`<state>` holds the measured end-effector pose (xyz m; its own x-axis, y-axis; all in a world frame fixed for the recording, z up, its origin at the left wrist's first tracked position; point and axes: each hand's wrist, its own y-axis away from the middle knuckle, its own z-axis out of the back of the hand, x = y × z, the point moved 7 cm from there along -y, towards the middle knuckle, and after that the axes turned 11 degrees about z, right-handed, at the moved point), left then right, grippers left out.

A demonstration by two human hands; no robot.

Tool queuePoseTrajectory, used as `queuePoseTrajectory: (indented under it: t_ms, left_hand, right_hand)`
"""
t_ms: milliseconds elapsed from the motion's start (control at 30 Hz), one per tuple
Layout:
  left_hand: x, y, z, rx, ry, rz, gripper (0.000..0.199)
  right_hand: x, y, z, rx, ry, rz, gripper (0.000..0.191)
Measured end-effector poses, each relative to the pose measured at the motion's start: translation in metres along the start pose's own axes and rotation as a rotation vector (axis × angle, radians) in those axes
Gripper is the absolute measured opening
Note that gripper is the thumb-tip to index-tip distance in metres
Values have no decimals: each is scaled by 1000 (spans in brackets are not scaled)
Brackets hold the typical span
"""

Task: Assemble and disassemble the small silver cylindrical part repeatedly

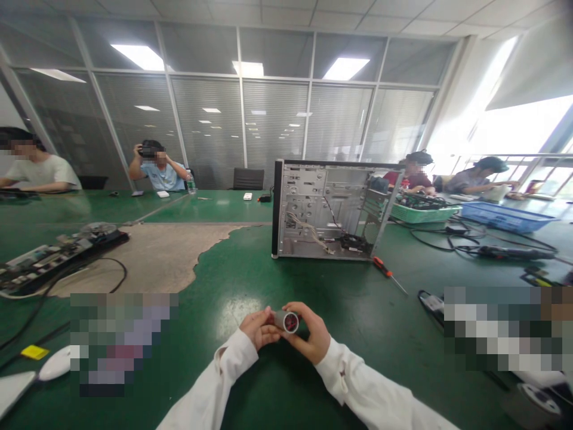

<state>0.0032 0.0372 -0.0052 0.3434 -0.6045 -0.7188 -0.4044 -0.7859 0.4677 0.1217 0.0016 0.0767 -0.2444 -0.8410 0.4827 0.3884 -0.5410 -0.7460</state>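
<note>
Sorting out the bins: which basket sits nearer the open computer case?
The green basket, just right of the computer case; the blue basket stands farther right.

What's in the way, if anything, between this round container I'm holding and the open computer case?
Nothing visible stands between the container, held by your left hand and right hand, and the computer case; the screwdriver lies off to the right.

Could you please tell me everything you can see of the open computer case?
The computer case stands upright on the green table, open side facing the camera. A black panel runs down its left edge; the rest is mostly silver-grey and looks like metal, with punched holes. Inside are loose pale cables, a thin dark cable and a black part low down. A screwdriver lies by its lower right corner.
</note>
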Motion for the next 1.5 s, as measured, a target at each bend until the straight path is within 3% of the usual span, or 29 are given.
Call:
queuePoseTrajectory:
  t_ms: [400, 533, 700, 1100, 1500]
  left_hand:
    - [-3, 1, 6, -14, 104, -71, 16]
    - [-3, -1, 6, -8, 39, -125, 21]
    - [-7, -2, 5, 9, 26, -195, 30]
    - [-13, 3, 5, -30, -28, -289, 33]
    - [-13, 4, 5, -44, -122, -336, 34]
  right_hand:
    - [-48, 18, -3, -181, -257, -354, 27]
    - [-61, 21, -3, -227, -300, -433, 28]
    - [-66, 20, -10, -234, -528, -521, 35]
    - [-69, 23, -17, -114, -500, -590, 32]
    - [-73, 22, -16, -140, -558, -599, 39]
